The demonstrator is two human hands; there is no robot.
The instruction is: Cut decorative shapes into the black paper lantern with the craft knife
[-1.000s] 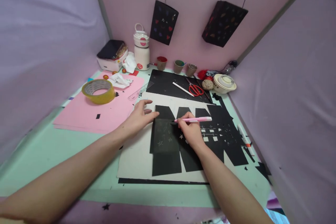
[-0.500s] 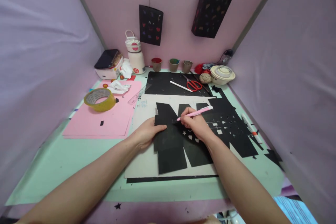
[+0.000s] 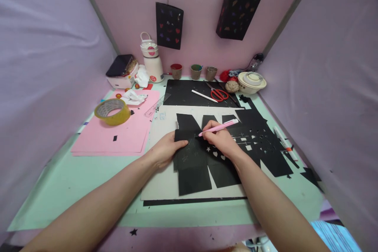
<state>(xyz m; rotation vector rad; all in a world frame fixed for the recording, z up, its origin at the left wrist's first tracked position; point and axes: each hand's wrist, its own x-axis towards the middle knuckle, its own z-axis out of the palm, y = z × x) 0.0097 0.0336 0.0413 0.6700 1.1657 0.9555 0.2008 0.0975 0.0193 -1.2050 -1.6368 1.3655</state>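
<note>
A pink craft knife or pen (image 3: 220,127) is pinched in my right hand (image 3: 220,138), its dark tip touching the black paper. That black paper (image 3: 193,177), with tabs and cut-out star and heart shapes, lies on a white board (image 3: 161,189). At its left edge my left hand (image 3: 165,150) grips the paper, thumb on top and the other fingers hidden underneath. More black paper with small cut-outs (image 3: 273,157) extends to the right, partly behind my right hand.
Left are pink sheets (image 3: 103,138) and a yellow tape roll (image 3: 112,112). Behind the board lie red-handled scissors (image 3: 219,94), a white pen (image 3: 204,96) and a ruler (image 3: 156,106). A bottle (image 3: 152,67), small cups (image 3: 196,71) and a bowl (image 3: 251,83) stand at the back; black boxes (image 3: 239,13) hang above.
The pink tool has tipped slightly and its tip has shifted a little on the paper. Faint marks show more clearly on the black paper. My left hand keeps its hold.
</note>
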